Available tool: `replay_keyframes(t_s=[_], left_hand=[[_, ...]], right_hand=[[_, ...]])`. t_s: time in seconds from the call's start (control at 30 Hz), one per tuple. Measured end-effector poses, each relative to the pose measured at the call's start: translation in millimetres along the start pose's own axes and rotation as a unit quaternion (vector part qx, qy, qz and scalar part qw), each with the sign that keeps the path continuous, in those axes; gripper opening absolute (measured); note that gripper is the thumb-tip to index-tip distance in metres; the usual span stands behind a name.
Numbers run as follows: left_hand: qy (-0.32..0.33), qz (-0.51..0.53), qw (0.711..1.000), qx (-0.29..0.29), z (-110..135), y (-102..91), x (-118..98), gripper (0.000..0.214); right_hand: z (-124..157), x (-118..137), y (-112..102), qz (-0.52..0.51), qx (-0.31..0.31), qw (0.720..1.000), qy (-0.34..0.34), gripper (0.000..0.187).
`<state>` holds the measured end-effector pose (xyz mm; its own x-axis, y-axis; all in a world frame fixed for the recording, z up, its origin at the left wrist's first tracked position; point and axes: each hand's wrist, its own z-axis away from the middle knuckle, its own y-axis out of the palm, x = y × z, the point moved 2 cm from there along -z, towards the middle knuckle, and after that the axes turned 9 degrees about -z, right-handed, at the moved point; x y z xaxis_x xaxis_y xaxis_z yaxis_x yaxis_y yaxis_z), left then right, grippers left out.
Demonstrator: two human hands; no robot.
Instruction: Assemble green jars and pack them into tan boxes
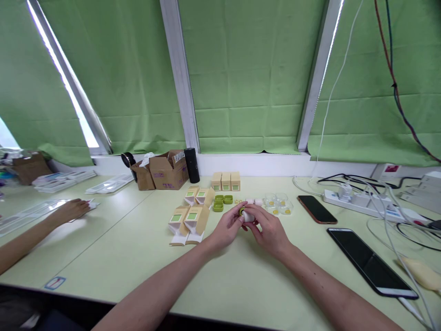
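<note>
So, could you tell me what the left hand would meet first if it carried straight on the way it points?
Likely the small white and green piece that the left hand already touches, with the right hand just behind it.

Both my bare forearms reach forward and meet in the middle. My left hand (227,226) and right hand (267,230) have curled fingers, fingertips together.

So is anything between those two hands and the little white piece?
No, nothing visible. The left hand and right hand both already hold the white piece, above the table just before the green rings.
</note>
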<state>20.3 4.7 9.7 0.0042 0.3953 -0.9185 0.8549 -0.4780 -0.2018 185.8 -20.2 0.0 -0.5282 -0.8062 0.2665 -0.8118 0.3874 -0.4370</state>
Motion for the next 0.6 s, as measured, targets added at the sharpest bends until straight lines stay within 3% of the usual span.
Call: replay_keyframes(t_s=[0.3,0.6], left_hand=[[0.004,0.034,0.998,-0.061,-7.2,0.8,11.1,0.057],[-0.009,0.044,0.994,-0.095,-8.0,5.3,5.6,0.055]], right_hand=[[-3.1,1.4,0.6,0.022,0.001,0.999,-0.027,0.039],[-5.1,4.0,0.4,0.066,0.008,0.996,-0.056,0.037]])
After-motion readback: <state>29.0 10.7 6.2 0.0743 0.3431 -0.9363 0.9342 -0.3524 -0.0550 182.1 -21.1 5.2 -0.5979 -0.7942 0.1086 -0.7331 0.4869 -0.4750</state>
